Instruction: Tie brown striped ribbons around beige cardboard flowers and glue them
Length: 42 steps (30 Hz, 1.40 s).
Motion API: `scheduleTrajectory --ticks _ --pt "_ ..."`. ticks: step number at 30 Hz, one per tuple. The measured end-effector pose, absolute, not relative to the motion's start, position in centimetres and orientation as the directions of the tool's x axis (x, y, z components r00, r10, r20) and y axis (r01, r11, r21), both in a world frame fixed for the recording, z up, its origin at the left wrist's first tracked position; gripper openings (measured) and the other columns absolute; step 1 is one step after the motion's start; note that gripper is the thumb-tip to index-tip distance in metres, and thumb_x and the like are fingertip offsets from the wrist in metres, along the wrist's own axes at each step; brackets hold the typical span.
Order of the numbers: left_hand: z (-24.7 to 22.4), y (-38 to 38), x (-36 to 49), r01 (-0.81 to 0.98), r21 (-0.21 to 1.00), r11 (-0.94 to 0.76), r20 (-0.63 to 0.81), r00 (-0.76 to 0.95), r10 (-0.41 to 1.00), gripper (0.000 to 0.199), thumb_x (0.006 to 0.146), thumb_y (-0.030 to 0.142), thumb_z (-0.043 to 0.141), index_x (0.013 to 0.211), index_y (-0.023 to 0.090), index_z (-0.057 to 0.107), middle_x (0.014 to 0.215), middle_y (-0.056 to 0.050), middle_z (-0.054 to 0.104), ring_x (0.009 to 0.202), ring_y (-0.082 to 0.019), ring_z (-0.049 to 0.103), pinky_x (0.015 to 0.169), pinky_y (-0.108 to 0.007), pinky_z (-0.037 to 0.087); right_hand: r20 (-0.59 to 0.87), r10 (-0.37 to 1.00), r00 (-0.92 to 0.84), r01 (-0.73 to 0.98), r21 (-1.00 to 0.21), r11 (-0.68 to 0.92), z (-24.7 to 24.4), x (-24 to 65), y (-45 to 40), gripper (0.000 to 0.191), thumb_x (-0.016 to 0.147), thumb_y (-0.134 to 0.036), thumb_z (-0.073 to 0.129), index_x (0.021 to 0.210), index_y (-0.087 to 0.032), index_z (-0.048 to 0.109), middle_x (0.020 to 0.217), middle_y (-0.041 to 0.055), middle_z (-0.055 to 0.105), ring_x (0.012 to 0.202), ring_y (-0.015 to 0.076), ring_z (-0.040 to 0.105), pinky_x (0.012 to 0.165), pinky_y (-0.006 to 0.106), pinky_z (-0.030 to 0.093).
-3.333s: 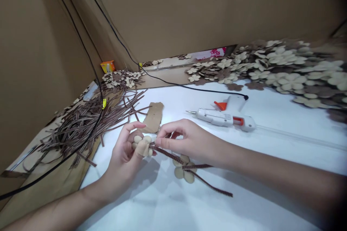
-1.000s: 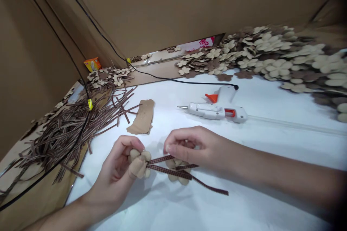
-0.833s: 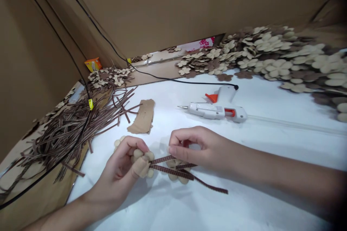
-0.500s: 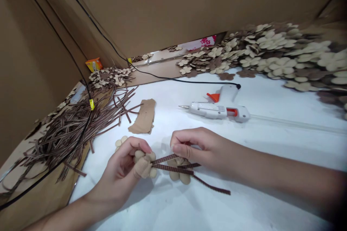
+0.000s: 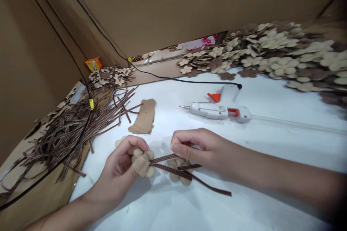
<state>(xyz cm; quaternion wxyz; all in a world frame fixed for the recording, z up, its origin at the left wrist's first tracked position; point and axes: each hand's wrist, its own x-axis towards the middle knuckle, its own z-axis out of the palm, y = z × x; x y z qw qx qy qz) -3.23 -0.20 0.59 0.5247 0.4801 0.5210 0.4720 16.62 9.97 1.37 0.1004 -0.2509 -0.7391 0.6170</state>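
Note:
Pinched between thumb and fingers of my left hand (image 5: 116, 171) is a beige felt flower (image 5: 146, 155); its thumb seems wrapped in a tan covering. Two brown stitched ribbon ends (image 5: 164, 158) run from this flower to the right. My right hand (image 5: 193, 146) pinches the upper ribbon end, fingers closed. Below the right hand, a second beige flower (image 5: 185, 178) lies on the white table, partly hidden by ribbon. Another ribbon piece (image 5: 211, 184) trails to the right of it. Part of a further beige flower (image 5: 119, 141) shows behind my left hand.
A white glue gun (image 5: 208, 110) with an orange trigger lies beyond my right hand, its black cord (image 5: 168, 78) running left. A torn cardboard piece (image 5: 143, 117) lies beside a heap of brown ribbons (image 5: 70, 129). Felt flowers (image 5: 282, 64) pile up at the back right.
My left hand has shifted slightly left with the flower, away from my right hand. The right hand stays almost in place, holding the ribbon.

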Motion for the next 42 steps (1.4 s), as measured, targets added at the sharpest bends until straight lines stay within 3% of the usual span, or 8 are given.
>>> scheduleTrajectory --ticks 4,8,13,20,23,29,32,42 --pt "0.6 0.2 -3.2 -0.083 0.985 0.148 -0.147 0.021 0.989 0.011 0.086 0.031 0.057 0.092 0.023 0.053 0.069 0.004 0.055 0.063 -0.008 0.054 0.06 -0.018 0.044 -0.22 0.426 -0.878 0.206 -0.975 -0.081 1.3 16.7 10.1 0.038 0.087 -0.054 0.045 0.073 -0.018 0.043 0.07 0.002 0.059 0.06 0.0124 0.048 0.058 0.025 0.035" --pt "0.6 0.3 -3.3 -0.076 0.98 0.186 -0.183 0.043 0.982 0.015 0.088 0.036 0.052 0.096 0.023 0.052 0.064 0.003 0.056 0.062 -0.01 0.052 0.063 -0.022 0.044 -0.178 0.524 -0.833 0.209 -0.978 0.0 1.0 16.6 10.2 0.042 0.086 -0.057 0.045 0.071 -0.017 0.047 0.07 -0.0003 0.051 0.063 0.012 0.045 0.057 0.025 0.033" --pt "0.5 0.4 -3.3 -0.071 0.975 0.211 -0.207 0.06 0.977 0.019 0.091 0.038 0.045 0.099 0.022 0.051 0.066 0.002 0.056 0.064 -0.011 0.054 0.067 -0.025 0.043 -0.187 0.524 -0.831 0.195 -0.98 -0.041 0.4 16.7 10.2 0.04 0.086 -0.055 0.045 0.075 -0.017 0.048 0.069 -0.0021 0.047 0.063 0.0106 0.041 0.056 0.024 0.031" --pt "0.5 0.6 -3.3 0.004 0.981 0.192 -0.192 0.064 0.979 0.022 0.09 0.038 0.048 0.097 0.019 0.054 0.068 0.001 0.056 0.062 -0.01 0.053 0.063 -0.023 0.042 -0.211 0.42 -0.882 0.164 -0.976 -0.146 0.9 16.5 9.7 0.033 0.085 -0.048 0.053 0.075 -0.016 0.052 0.074 0.0028 0.061 0.067 0.0131 0.055 0.062 0.025 0.041" --pt "0.7 0.6 -3.1 0.014 0.975 0.22 -0.22 0.05 0.974 0.021 0.086 0.038 0.054 0.096 0.02 0.057 0.071 0.002 0.053 0.061 -0.009 0.051 0.062 -0.023 0.043 -0.237 0.417 -0.878 0.219 -0.971 -0.093 1.0 16.5 9.3 0.029 0.083 -0.044 0.056 0.081 -0.015 0.058 0.078 0.0047 0.065 0.068 0.0146 0.058 0.064 0.026 0.043" --pt "0.8 0.6 -2.5 -0.006 0.976 0.217 -0.216 0.067 0.974 0.023 0.079 0.038 0.064 0.092 0.02 0.059 0.074 0.002 0.052 0.062 -0.007 0.047 0.058 -0.018 0.039 -0.247 0.498 -0.831 0.266 -0.963 -0.033 1.4 15.8 8.6 0.021 0.079 -0.037 0.061 0.08 -0.017 0.06 0.069 0.001 0.062 0.06 0.012 0.054 0.057 0.023 0.041" --pt "0.6 0.4 -2.2 -0.035 0.982 0.187 -0.183 0.09 0.979 0.026 0.077 0.037 0.067 0.096 0.021 0.058 0.077 0.001 0.055 0.068 -0.009 0.049 0.061 -0.018 0.039 -0.284 0.477 -0.832 0.301 -0.953 -0.042 1.9 15.3 8.2 0.017 0.078 -0.033 0.06 0.077 -0.016 0.059 0.065 0.0006 0.061 0.056 0.0106 0.052 0.054 0.022 0.041" --pt "0.9 0.2 -2.3 -0.003 0.975 0.222 -0.22 0.115 0.969 0.023 0.083 0.039 0.058 0.1 0.023 0.059 0.079 0.0 0.053 0.07 -0.01 0.047 0.062 -0.018 0.039 -0.261 0.491 -0.831 0.227 -0.965 -0.129 1.7 15.6 7.8 0.007 0.079 -0.021 0.055 0.074 -0.016 0.056 0.061 0.0011 0.062 0.051 0.0098 0.052 0.052 0.022 0.041"
